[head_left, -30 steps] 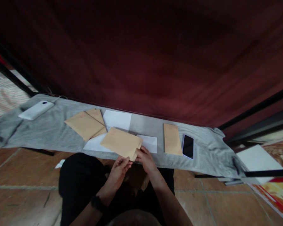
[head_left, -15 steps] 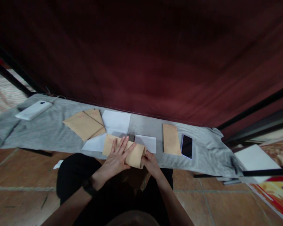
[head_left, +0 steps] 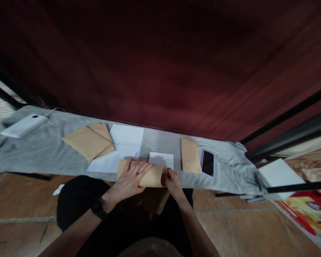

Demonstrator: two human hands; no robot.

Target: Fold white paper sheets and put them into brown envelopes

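A brown paper envelope (head_left: 153, 175) lies along the near edge of the cloth, its right end bulging and curled open. Across its left half rests my left hand (head_left: 130, 180), fingers spread flat on the paper and a dark band on the wrist. At the curled right end, my right hand (head_left: 173, 181) pinches the edge, with some fingertips hidden by the paper. Just beyond the envelope are a folded white sheet (head_left: 162, 159) and larger white papers (head_left: 125, 139), partly covered by the envelope and my left hand.
More brown envelopes (head_left: 88, 141) overlap on the left. Another brown envelope (head_left: 190, 155) lies to the right beside a phone (head_left: 208, 163). A white device (head_left: 24, 125) with a cable sits far left. Grey cloth (head_left: 230, 167) covers the narrow surface; a dark red curtain (head_left: 160, 71) hangs behind.
The envelope's right end has lifted and turned slightly, so it lies more level across. My right hand has shifted a little up and right with it. The whole view has shifted slightly.
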